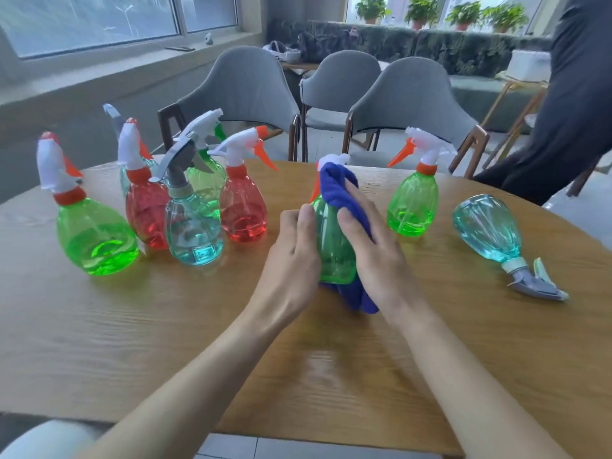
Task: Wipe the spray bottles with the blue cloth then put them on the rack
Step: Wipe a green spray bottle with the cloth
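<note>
A green spray bottle (332, 246) stands at the middle of the wooden table (132, 342). My left hand (293, 256) grips its left side. My right hand (371, 246) presses the blue cloth (337, 187) against its right side and neck; the cloth drapes over the white nozzle and bunches under the base. Several more bottles stand in a cluster at the left: a green one (96, 236), red ones (145, 213) (243, 210) and a clear teal one (193, 233). Another green bottle (412, 207) stands to the right. A teal bottle (490, 230) lies on its side. No rack is in view.
Three grey chairs (251, 91) stand behind the table. A person in dark clothes (569, 104) stands at the far right. A window sill runs along the left wall, and potted plants (463, 13) line the back window.
</note>
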Tool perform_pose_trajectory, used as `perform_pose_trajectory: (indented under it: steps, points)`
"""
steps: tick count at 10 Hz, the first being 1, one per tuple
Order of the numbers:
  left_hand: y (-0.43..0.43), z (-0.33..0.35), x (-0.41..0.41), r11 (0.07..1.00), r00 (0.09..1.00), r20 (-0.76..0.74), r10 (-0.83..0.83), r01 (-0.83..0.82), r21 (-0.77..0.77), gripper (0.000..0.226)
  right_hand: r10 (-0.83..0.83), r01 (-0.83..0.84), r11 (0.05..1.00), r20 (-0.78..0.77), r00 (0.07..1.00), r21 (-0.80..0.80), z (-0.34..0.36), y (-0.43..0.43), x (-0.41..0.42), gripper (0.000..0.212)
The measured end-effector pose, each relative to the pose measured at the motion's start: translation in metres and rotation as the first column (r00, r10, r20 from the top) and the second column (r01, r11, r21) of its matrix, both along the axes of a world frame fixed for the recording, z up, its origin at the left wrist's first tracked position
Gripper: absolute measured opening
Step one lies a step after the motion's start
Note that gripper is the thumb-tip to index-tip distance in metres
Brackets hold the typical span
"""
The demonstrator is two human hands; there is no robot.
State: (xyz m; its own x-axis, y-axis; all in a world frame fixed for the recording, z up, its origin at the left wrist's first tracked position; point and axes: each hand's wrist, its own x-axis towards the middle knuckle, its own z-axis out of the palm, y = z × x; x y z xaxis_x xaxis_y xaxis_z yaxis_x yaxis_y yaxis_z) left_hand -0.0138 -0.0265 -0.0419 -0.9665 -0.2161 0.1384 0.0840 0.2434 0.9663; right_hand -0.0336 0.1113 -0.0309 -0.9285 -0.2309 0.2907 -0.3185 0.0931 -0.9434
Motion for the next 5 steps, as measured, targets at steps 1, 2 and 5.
perform_pose_trajectory:
  steps: [1,2,5]
  points:
    - [-0.004,-0.011,-0.012,0.999,0.999,-0.006,0.040,-0.040,-0.036,0.051,0.045,-0.045,0.999,-0.031,0.999,-0.011,0.001,-0.002,0.007,0.042]
    - [-0.009,-0.027,-0.023,0.998,0.998,0.009,0.057,-0.056,-0.039,0.050,0.027,-0.021,0.999,-0.187,0.982,0.038,-0.008,-0.007,0.015,0.026]
    - [0.013,0.002,0.013,0.989,0.995,-0.074,-0.067,0.056,-0.135,0.040,-0.094,0.134,0.929,0.130,0.987,-0.344,-0.001,0.005,0.000,0.012]
